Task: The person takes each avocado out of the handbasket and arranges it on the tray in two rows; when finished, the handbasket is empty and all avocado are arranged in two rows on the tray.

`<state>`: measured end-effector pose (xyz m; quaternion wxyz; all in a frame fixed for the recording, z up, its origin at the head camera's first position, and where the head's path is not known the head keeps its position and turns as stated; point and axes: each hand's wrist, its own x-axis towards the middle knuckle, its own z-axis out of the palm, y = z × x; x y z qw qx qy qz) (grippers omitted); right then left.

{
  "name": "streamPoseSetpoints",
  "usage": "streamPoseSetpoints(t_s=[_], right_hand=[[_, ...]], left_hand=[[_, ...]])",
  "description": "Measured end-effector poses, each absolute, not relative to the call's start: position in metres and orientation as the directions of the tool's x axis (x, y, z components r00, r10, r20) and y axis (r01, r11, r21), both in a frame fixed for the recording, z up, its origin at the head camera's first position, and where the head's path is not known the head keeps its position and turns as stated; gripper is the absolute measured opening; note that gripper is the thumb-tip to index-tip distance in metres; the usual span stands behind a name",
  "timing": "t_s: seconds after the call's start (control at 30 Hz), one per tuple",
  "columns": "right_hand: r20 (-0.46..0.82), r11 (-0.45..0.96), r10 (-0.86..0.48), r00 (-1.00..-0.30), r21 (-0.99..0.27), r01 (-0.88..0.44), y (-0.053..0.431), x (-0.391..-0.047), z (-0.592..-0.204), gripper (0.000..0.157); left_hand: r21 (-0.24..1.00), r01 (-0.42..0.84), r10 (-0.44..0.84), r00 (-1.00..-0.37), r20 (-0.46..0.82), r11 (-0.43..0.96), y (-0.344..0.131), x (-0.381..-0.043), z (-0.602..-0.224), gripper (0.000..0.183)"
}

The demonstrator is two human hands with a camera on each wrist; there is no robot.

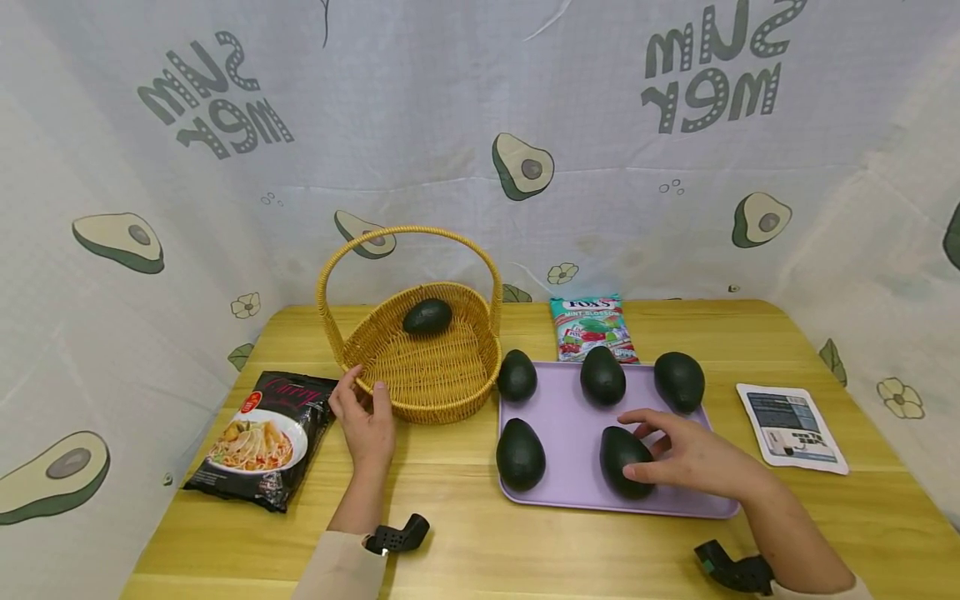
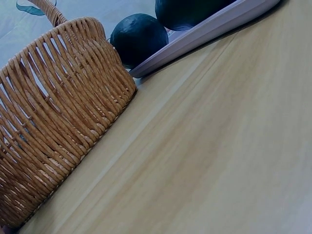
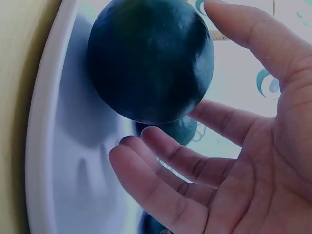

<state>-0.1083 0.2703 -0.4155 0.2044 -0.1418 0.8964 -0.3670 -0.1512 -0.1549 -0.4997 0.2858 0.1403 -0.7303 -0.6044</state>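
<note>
My left hand (image 1: 367, 425) holds the near-left rim of a yellow wicker basket (image 1: 450, 408) with a tall arched handle. One dark green avocado (image 1: 427, 317) lies inside, against the basket's back wall. Over a lilac tray (image 1: 570, 492), my right hand (image 1: 693, 454) spreads its thumb and fingers about the front-right avocado (image 1: 624, 462). In the right wrist view, the thumb and index finger reach either side of this avocado (image 3: 151, 58), the other fingers bent below it. Several more avocados sit on the tray, one at its front left (image 1: 521, 455).
A black curry noodle packet (image 1: 262, 437) lies left of the basket. Behind the tray is a teal candy bag (image 1: 592, 327); a white pouch (image 1: 793, 427) lies to its right. A printed curtain (image 1: 450, 100) hangs behind and beside the wooden table (image 1: 465, 542).
</note>
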Motion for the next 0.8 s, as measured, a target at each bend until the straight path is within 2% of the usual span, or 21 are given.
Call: streamPoseSetpoints(t_s=[0.27,0.8], right_hand=[[-0.233,0.667,-0.429,-0.873,-0.733,-0.133,0.264,-0.106,-0.417,0.058],[-0.253,0.703,-0.398,-0.882,-0.701,-0.117,0.257,-0.106,-0.416,0.061]], left_hand=[[0.965,0.124,-0.551,-0.800,0.236,0.233,-0.155,-0.150,-0.498,0.044],[0.962,0.128,-0.548,-0.800,0.245,0.242,-0.154,-0.151,-0.500,0.043]])
